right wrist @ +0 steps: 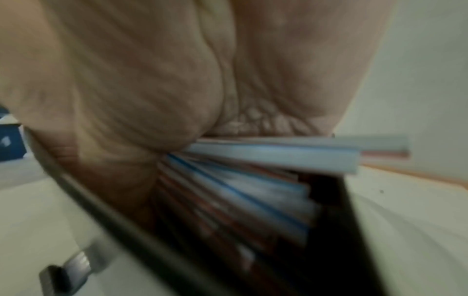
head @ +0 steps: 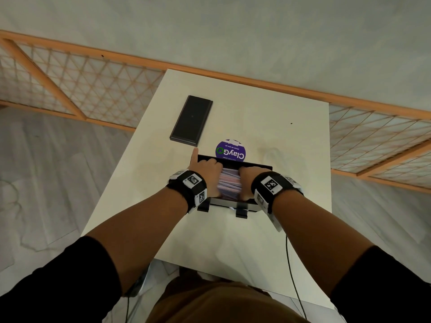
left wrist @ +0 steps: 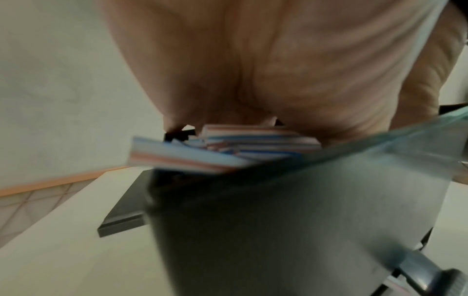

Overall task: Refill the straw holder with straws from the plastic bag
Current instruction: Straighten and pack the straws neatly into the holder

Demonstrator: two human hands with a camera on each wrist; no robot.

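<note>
A black straw holder (head: 256, 166) stands open-topped in the middle of the white table (head: 233, 236). A bundle of striped straws (head: 229, 185) lies lengthwise in its top. My left hand (head: 207, 170) grips the bundle's left side with curled fingers, its index finger stretched out past the holder's rim. My right hand (head: 248, 176) grips the bundle's right side. In the left wrist view my left hand (left wrist: 253, 70) covers the straws (left wrist: 228, 148) above the holder's dark wall (left wrist: 278, 220). The right wrist view shows my right hand (right wrist: 177, 80) on the straws (right wrist: 266, 160) inside the holder (right wrist: 354, 230).
A flat black lid (head: 191, 120) lies on the table's far left, also in the left wrist view (left wrist: 124, 216). A purple round sticker (head: 231, 152) sits just behind the holder. A faint clear plastic shape (head: 272, 155) lies right of it. A wooden lattice rail (head: 70, 89) runs behind.
</note>
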